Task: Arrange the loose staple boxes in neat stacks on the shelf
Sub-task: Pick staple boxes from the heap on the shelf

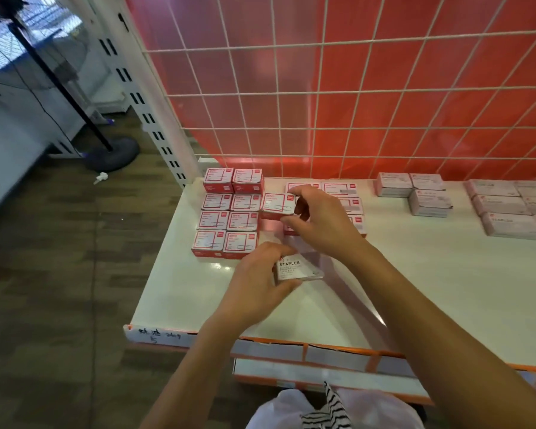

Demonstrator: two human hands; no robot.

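The job looks well past halfway, judging by how things lie on the shelf (415, 289). At about ten o'clock from the hands stands a tidy red block (226, 212), two columns by four rows, the boxes flush and touching. Just beside it, toward twelve o'clock and partly hidden by the right hand, a second red group (344, 193) lies in rows; I cannot tell how even it is. At two o'clock sits a small pale cluster (415, 193), one stack set a little forward of the other two. At three o'clock, by the frame edge, are further pale stacks (508, 209) in columns.

Two boxes are not yet placed. The right hand (319, 218) pinches a single red box (277, 205) between thumb and fingers, just beside the tidy block's right edge and over the gap between the two red lots (it seems lifted off the surface, though the angle leaves that uncertain). The left hand (260, 280) grips a white box (297, 269) marked STAPLES, fingers curled round its left end, low over the front of the shelf at six o'clock from the red one.

What is left, as I judge it, is to seat the red box in that gap or on a stack. The white box then needs a place, probably among the pale ones to the right. The cluster at two o'clock may also need squaring up.
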